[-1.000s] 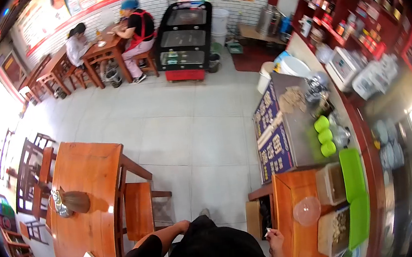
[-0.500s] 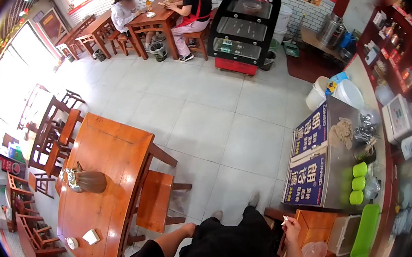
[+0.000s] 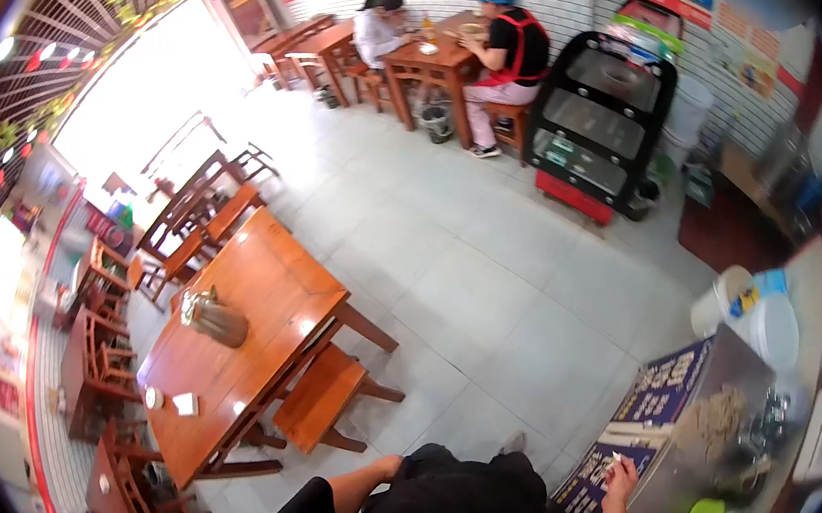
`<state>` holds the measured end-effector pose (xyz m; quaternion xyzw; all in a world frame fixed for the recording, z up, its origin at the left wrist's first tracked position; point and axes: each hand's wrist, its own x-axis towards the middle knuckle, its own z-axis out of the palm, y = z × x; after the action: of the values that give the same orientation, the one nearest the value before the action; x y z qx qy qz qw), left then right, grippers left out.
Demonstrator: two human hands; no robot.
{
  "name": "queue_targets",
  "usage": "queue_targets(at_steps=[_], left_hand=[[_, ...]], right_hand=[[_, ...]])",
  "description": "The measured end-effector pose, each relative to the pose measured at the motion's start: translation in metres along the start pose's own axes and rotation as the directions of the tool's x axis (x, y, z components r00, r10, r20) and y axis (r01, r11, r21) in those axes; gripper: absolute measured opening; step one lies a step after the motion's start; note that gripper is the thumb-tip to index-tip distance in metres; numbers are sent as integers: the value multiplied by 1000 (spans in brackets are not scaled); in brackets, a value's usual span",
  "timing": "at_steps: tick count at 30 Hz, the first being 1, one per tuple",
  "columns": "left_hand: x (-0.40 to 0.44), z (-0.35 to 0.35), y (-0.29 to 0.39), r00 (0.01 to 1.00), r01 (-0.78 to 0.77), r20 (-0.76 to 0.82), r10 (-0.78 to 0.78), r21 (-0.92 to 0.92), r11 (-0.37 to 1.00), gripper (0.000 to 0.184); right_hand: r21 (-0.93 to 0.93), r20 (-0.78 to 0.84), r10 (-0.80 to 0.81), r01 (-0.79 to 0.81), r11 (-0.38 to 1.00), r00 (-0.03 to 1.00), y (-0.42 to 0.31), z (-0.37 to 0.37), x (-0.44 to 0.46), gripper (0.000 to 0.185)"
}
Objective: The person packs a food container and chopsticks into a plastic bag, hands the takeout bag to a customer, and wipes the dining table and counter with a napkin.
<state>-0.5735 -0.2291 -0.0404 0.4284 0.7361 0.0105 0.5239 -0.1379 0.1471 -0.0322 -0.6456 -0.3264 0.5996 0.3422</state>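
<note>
Down at my left thigh rests my left hand (image 3: 389, 467), its fingers hidden against the black clothing. My right hand (image 3: 621, 478) is raised at the lower right, its fingers pinched on a small white object (image 3: 616, 457) too small to name. Behind that hand stands a metal counter (image 3: 692, 447) with purple signs (image 3: 663, 385) on its side. To my left is a wooden table (image 3: 266, 302) bearing a brownish container (image 3: 214, 320), a white square item (image 3: 185, 404) and a small round white item (image 3: 153, 397). A wooden bench (image 3: 321, 396) stands beside it.
Two people sit at a far table (image 3: 444, 50), one in a red apron (image 3: 516, 48). A black display case (image 3: 600, 116) stands right of them, with a waste bin (image 3: 435, 122) beneath their table. White buckets (image 3: 768, 329) are beyond the counter. More tables and chairs line the left.
The view has swung left, so the table, bench and seated people appear farther right and the counter nearer the lower right edge. My right hand still holds the small white object.
</note>
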Motion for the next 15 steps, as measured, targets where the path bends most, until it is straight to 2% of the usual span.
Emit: queue_targets(at_steps=[2, 4, 6, 10, 12, 15], left_hand=[[-1, 0, 27, 995, 69, -62, -73, -50, 996, 48], [6, 1, 43, 986, 120, -108, -129, -87, 989, 46], [13, 0, 55, 972, 159, -152, -177, -128, 979, 42], [30, -15, 74, 973, 135, -169, -156, -126, 983, 37], [43, -28, 85, 978, 137, -140, -157, -145, 980, 40], [72, -51, 96, 978, 109, -156, -139, -185, 977, 45]], right_hand=[[20, 10, 11, -11, 1000, 1000, -16, -3, 29, 18], [56, -51, 96, -93, 994, 994, -27, -5, 46, 18], [26, -6, 99, -99, 995, 995, -35, 0, 62, 20], [-22, 23, 118, -118, 993, 993, -41, 16, 89, 21], [-11, 70, 131, -131, 991, 989, -43, 25, 99, 26], [-64, 61, 115, -111, 992, 992, -53, 36, 110, 30]])
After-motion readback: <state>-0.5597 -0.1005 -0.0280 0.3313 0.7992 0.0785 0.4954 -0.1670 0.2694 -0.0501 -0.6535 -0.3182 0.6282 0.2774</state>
